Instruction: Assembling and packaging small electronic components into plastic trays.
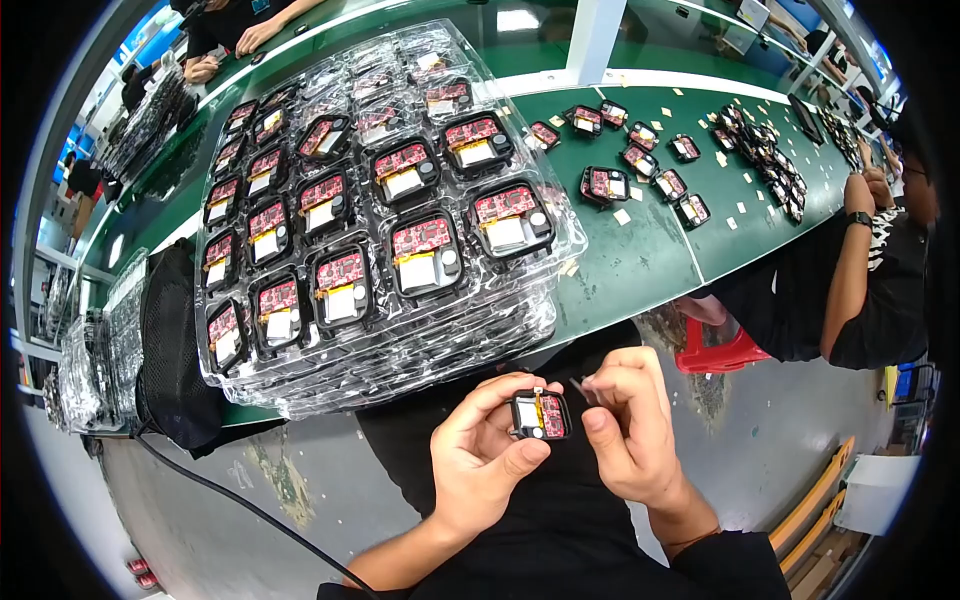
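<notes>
A long green counter (pixel 640 250) runs across the upper half of the frame, curving toward the right edge; on it, filling the centre and left, stands a stack of clear plastic trays (pixel 380 260), the top tray holding rows of small black square cases, each with a red circuit board and a white block inside; a black mesh bag (pixel 175 350) leans against the stack at the left edge of the counter, with a black cable (pixel 240 505) trailing from it toward the bottom of the frame; loose cases (pixel 640 160) of the same kind lie scattered on the counter in the upper right, among small pale paper scraps (pixel 622 216); at the right edge another person in a dark top (pixel 880 290) sits at the counter beside a red stool (pixel 725 350).

In the lower centre, below the counter edge and over a dark lap, the left hand (pixel 485 460) is clamped around one small black case (pixel 540 415), thumb on its lower edge and fingers behind it; the right hand (pixel 630 425) sits just beside the case, its fingers pinched together on a thin tool (pixel 583 388) whose tip is near the case's upper right corner.
</notes>
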### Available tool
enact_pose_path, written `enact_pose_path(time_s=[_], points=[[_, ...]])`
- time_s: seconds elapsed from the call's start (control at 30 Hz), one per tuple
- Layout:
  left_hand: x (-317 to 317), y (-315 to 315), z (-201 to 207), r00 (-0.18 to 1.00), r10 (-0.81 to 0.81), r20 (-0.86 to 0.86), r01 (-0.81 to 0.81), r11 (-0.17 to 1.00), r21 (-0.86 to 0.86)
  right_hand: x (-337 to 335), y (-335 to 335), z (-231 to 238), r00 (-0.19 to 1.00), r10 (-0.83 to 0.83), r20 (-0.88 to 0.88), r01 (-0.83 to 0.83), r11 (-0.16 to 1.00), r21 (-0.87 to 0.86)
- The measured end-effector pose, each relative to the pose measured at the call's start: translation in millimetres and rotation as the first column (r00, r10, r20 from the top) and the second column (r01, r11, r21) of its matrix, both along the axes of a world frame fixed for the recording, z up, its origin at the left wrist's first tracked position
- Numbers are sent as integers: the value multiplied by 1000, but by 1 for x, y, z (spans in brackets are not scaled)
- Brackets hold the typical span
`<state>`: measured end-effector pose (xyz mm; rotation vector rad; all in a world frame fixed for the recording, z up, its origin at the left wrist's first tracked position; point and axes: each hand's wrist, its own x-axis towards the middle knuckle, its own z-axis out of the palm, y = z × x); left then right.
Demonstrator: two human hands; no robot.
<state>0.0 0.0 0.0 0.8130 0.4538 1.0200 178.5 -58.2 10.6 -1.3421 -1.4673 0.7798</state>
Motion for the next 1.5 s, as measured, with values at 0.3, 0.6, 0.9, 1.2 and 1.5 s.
enact_pose_path(time_s=[0.3, 0.6, 0.9, 1.2, 1.5], points=[[-3, 2, -7, 1000, 2, -25, -4, 998, -63, -5, 11, -7, 828, -286, 483, 58, 900, 432], [-3, -2, -9, 999, -29, -18, 28, 998, -49, -2, 12, -10, 788, -329, 521, 36, 869, 494], [-5, 0, -5, 998, -28, -55, 29, 999, 17, -1, 8, -6, 887, -250, 389, 104, 928, 359], [-6, 0, 1, 992, -31, -124, 37, 998, 51, -3, 6, -6, 873, -269, 406, 109, 920, 376], [-6, 1, 3, 989, -38, -142, 49, 996, 79, -9, 4, -10, 906, -290, 309, 188, 928, 321]])
